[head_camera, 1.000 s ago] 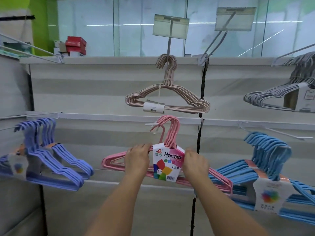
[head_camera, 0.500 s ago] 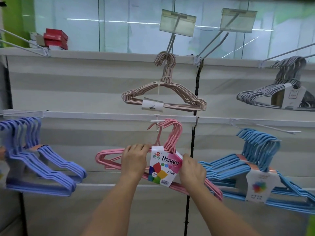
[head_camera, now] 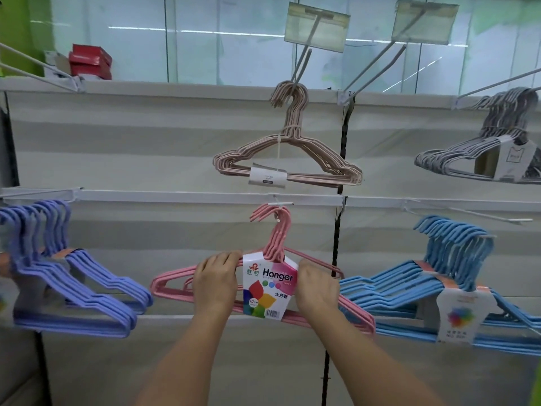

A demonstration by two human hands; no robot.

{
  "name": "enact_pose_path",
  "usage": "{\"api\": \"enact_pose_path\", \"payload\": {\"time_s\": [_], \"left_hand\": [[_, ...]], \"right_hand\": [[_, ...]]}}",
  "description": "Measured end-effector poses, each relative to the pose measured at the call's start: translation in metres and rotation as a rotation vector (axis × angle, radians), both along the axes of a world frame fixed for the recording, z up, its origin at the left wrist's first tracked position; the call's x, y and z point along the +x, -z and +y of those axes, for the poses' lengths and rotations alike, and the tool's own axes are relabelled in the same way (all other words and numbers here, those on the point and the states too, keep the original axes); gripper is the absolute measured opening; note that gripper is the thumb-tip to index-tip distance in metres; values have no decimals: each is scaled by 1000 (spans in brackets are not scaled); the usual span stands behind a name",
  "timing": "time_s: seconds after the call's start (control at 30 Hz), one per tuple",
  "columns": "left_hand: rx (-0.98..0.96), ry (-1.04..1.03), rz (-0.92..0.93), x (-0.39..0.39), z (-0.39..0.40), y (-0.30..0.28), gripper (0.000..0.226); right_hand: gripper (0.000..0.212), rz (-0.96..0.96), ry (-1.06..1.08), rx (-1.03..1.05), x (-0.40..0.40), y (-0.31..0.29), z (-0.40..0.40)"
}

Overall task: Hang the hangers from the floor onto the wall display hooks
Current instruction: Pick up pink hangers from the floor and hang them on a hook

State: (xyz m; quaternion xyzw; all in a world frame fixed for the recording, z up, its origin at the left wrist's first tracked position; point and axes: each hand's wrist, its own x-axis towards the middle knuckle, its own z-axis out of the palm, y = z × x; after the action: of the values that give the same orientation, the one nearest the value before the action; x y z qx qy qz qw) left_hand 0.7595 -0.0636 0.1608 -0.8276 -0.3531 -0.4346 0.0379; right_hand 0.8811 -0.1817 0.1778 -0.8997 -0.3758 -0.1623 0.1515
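Note:
A bundle of pink hangers [head_camera: 172, 284] with a white "Hanger" label [head_camera: 270, 284] is held up against the wall display. My left hand [head_camera: 218, 281] grips the bundle just left of the label. On the other side, my right hand [head_camera: 316, 285] grips it beside the label. The pink hook tops [head_camera: 273, 213] sit right at the tip of a short white display hook [head_camera: 280, 204] on the middle rail. Whether they rest on that hook I cannot tell.
A beige hanger bundle [head_camera: 288, 165] hangs directly above. Purple hangers [head_camera: 73, 291] hang at the left and blue hangers [head_camera: 433, 285] at the right. Grey hangers [head_camera: 503, 153] are at the upper right. An empty hook [head_camera: 468, 213] juts out right of centre. Red boxes [head_camera: 90, 61] sit on top.
The pink bundle has levelled out and its hook tops have come closer to the white display hook. Both hands keep their grip. My view has shifted slightly.

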Motion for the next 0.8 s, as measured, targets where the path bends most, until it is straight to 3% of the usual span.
{"api": "enact_pose_path", "payload": {"time_s": [0.27,0.43,0.5,0.8], "left_hand": [[-145,45,30,10,4,6,38],[-240,121,70,13,8,14,48],[-248,104,102,15,10,13,58],[-260,-9,200,31,12,7,59]], "right_hand": [[21,52,-31,-62,13,-2,5],[47,244,-221,117,21,7,-4],[56,239,-263,188,20,12,-7],[44,146,-227,124,24,8,4]]}}
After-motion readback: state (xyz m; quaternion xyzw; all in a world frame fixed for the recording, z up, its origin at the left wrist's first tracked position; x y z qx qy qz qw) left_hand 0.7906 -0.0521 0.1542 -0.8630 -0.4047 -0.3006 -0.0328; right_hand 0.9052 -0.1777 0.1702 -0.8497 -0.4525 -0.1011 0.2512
